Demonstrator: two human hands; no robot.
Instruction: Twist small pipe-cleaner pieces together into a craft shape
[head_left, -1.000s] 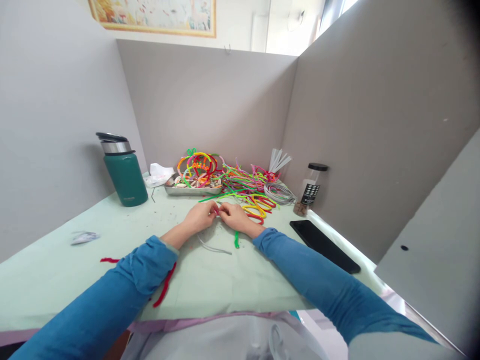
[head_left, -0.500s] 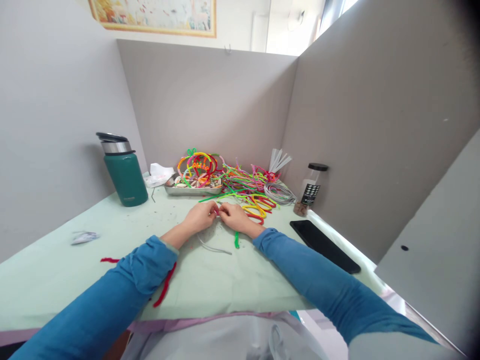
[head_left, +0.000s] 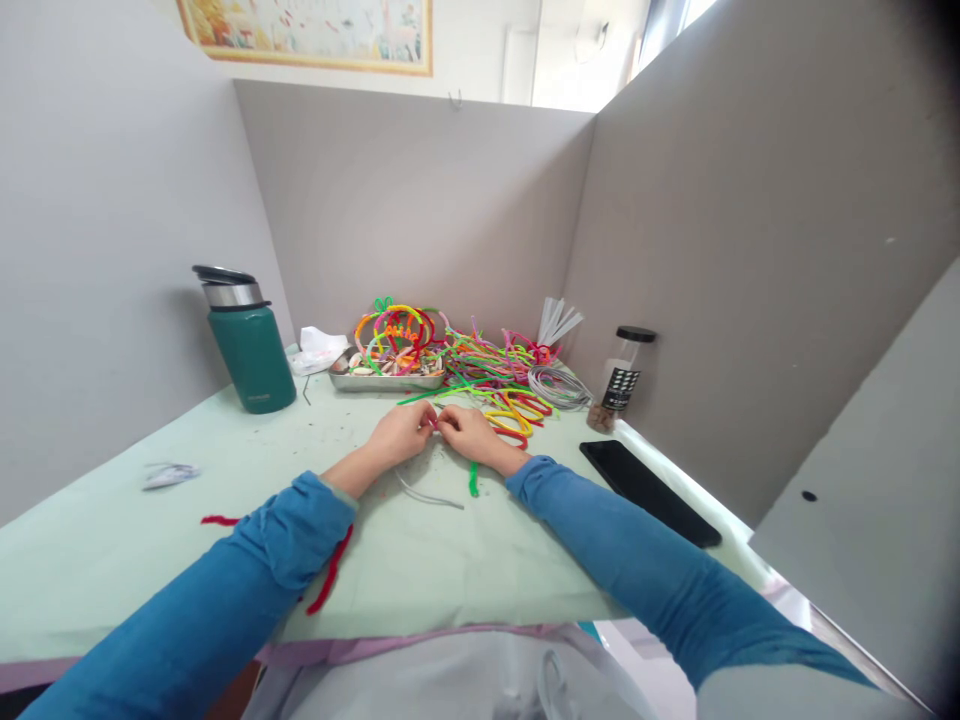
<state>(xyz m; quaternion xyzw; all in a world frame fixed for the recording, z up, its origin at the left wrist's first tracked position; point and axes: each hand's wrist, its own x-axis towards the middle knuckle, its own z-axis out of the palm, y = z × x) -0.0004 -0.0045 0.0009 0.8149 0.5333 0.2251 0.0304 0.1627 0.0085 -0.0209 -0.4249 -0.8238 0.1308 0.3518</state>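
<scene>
Above the middle of the table, my left hand (head_left: 401, 435) and my right hand (head_left: 471, 437) meet with fingertips pinched together. Between them shows a small pink piece (head_left: 433, 425), mostly covered by the fingers; its kind is too small to make out. Just below lies a loose piece of grey wire (head_left: 431, 498), and a short green pipe cleaner (head_left: 473, 480) rests under my right wrist. A red pipe cleaner (head_left: 330, 570) sticks out from beside my left sleeve.
Behind my hands stand a metal tray (head_left: 386, 382) and a heap of coloured pipe cleaners (head_left: 495, 355). A coil of grey wire (head_left: 559, 387), a clear jar (head_left: 621, 380) and a black phone (head_left: 649, 490) are on the right. A green bottle (head_left: 255, 355) stands left. Grey partitions surround the table.
</scene>
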